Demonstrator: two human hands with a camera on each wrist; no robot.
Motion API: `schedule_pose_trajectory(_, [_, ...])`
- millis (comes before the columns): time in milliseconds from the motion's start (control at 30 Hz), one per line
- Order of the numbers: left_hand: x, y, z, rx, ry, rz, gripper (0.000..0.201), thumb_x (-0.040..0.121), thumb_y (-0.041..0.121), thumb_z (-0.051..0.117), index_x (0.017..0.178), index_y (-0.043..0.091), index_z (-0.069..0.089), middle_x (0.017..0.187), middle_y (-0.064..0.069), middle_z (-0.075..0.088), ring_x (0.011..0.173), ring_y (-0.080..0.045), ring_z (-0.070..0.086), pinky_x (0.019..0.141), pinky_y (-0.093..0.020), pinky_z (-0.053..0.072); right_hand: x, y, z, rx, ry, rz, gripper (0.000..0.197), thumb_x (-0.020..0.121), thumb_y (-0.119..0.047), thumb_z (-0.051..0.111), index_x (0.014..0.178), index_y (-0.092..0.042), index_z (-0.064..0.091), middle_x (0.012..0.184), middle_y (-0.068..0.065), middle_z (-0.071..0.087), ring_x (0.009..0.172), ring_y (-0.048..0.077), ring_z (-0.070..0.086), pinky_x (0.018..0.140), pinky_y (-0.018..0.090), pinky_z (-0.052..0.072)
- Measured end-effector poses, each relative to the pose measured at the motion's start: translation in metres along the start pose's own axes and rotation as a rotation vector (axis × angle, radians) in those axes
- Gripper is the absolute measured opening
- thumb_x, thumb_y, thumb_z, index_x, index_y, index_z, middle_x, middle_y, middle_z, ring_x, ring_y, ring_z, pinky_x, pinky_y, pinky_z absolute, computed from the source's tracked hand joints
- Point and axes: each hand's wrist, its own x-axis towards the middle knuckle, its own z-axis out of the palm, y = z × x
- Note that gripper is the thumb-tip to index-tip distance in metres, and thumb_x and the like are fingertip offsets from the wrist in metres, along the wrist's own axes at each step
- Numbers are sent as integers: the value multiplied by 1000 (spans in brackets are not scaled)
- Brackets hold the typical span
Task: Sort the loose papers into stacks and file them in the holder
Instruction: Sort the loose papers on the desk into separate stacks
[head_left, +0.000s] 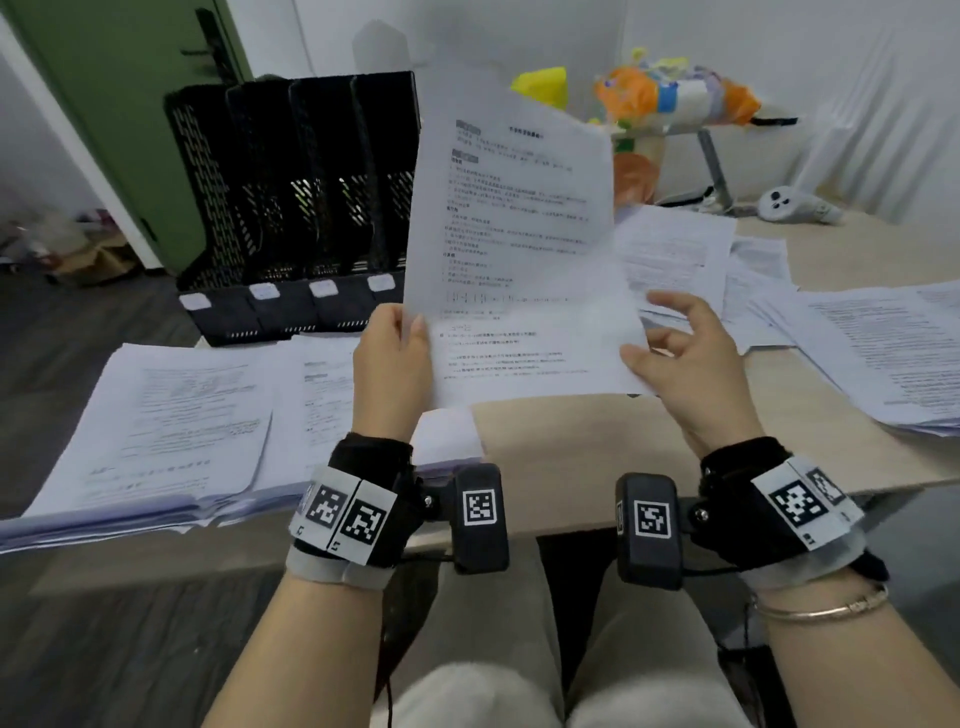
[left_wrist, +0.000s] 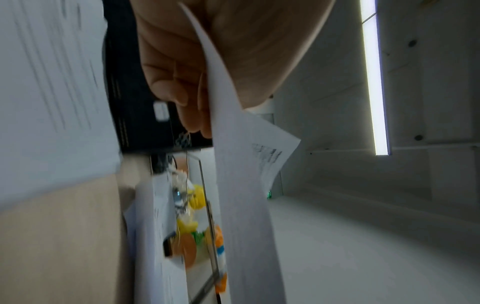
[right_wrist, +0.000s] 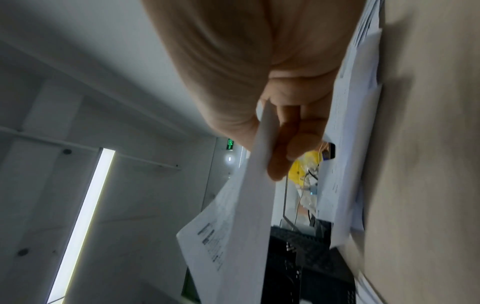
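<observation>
I hold a printed sheet of paper (head_left: 514, 249) upright above the table's front edge. My left hand (head_left: 400, 353) grips its lower left edge, thumb in front and fingers behind. My right hand (head_left: 660, 348) pinches the lower right edge, its other fingers spread loosely. The left wrist view shows the sheet (left_wrist: 241, 185) edge-on, between my left hand's (left_wrist: 182, 61) thumb and fingers. In the right wrist view, the sheet (right_wrist: 233, 226) sits in my right hand's (right_wrist: 259, 72) pinch. A black mesh file holder (head_left: 291, 208) with several slots stands behind at the left.
Two thick paper stacks (head_left: 171, 431) (head_left: 322, 395) lie on the table's left. Loose papers (head_left: 675, 254) and another pile (head_left: 872, 353) spread over the right side. Colourful plastic bags (head_left: 670, 98) and a white controller (head_left: 795, 208) sit at the back right. A green door (head_left: 104, 104) stands left.
</observation>
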Motion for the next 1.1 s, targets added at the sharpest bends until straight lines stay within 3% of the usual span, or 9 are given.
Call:
schedule_pose_trajectory(33, [0, -2, -11, -8, 16, -25, 2, 98, 16, 44, 99, 16, 46, 86, 7, 54, 76, -6, 51, 58, -13, 36, 0, 0, 10, -28, -22, -19, 33, 84, -2, 63, 103, -27, 55, 97, -1, 68, 80, 5, 62, 73, 20, 49])
schedule_pose_trajectory(133, [0, -16, -39, 14, 65, -81, 19, 97, 12, 42, 116, 15, 39, 92, -4, 60, 78, -11, 55, 57, -19, 38, -2, 1, 40, -128, -118, -60, 25, 84, -4, 65, 78, -29, 61, 90, -14, 65, 82, -4, 58, 75, 16, 45])
schedule_pose_trajectory(233, [-5, -32, -68, 76, 99, -124, 28, 98, 12, 39, 125, 14, 35, 81, -6, 59, 68, -10, 52, 55, -26, 37, -7, 3, 68, -140, -226, -47, 22, 83, -7, 66, 80, -28, 66, 87, -16, 66, 85, 0, 60, 75, 13, 47])
schedule_pose_trajectory(367, [-8, -54, -97, 150, 120, -170, 40, 98, 13, 41, 136, 18, 31, 94, -7, 60, 71, -2, 49, 58, -20, 33, -12, 7, 94, -181, -329, -2, 22, 80, -7, 69, 88, -27, 67, 82, -18, 61, 74, 3, 53, 68, 12, 42])
schedule_pose_trajectory(433, [-10, -62, -109, 174, 117, -197, 38, 98, 12, 43, 134, 20, 36, 98, -7, 61, 72, 0, 48, 57, -16, 31, -14, 9, 104, -213, -386, 37, 21, 79, -8, 70, 89, -26, 67, 80, -12, 59, 68, 6, 51, 68, 17, 41])
schedule_pose_trajectory(533, [-14, -70, -120, 163, 103, -219, 33, 95, 14, 49, 126, 23, 43, 97, -4, 61, 79, -12, 57, 61, -23, 39, -18, 12, 114, -273, -441, 76, 22, 78, -9, 72, 96, -20, 69, 75, -2, 50, 58, 5, 45, 63, 16, 40])
schedule_pose_trajectory(767, [-26, -72, -132, 323, 118, -120, 37, 86, 20, 67, 120, 20, 54, 125, 4, 53, 113, -15, 49, 96, -33, 41, -27, 21, 123, -434, -508, 112, 33, 74, -12, 76, 106, -14, 68, 87, 3, 54, 71, 11, 52, 65, 14, 40])
schedule_pose_trajectory(933, [-33, -64, -117, 200, -32, -79, 14, 88, 17, 65, 102, 19, 63, 95, 10, 67, 88, -7, 63, 73, -13, 44, -29, 24, 126, -479, -519, 114, 42, 75, -13, 75, 116, -13, 63, 100, 6, 60, 81, 13, 55, 64, 12, 42])
schedule_pose_trajectory(1100, [-33, -76, -103, 209, -173, -215, 16, 86, 24, 66, 102, 21, 63, 91, 3, 70, 82, -12, 66, 66, -21, 45, -32, 25, 122, -571, -582, 111, 66, 70, -26, 80, 129, -25, 50, 139, 0, 38, 121, 16, 46, 98, 26, 37])
